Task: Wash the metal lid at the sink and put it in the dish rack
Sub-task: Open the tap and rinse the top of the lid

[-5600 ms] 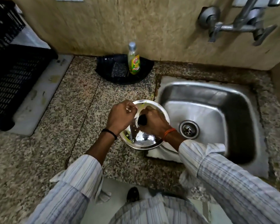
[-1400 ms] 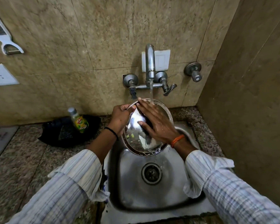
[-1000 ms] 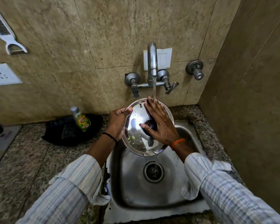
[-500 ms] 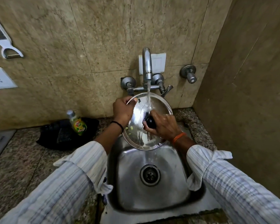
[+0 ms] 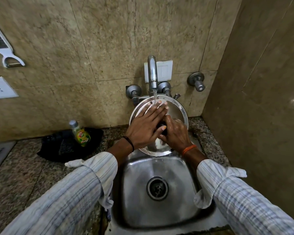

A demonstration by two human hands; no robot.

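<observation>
From the camera on your head, you are holding the round shiny metal lid up over the steel sink, tipped toward you, right under the curved silver tap on the tan tile wall. Water runs down from the tap onto the top part of the lid. Your left hand lies flat on the face of the lid with its fingers stretched out long and close together, right where the water lands. Your right hand is curled tight around the dark knob in the middle of the lid, and the left thumb rests just beside it. The bottom rim of the lid hangs above the back of the sink, and the round drain sits lower down, nearer to you. On the speckled stone counter to the left, a small green and yellow soap bottle stands on a black tray.
</observation>
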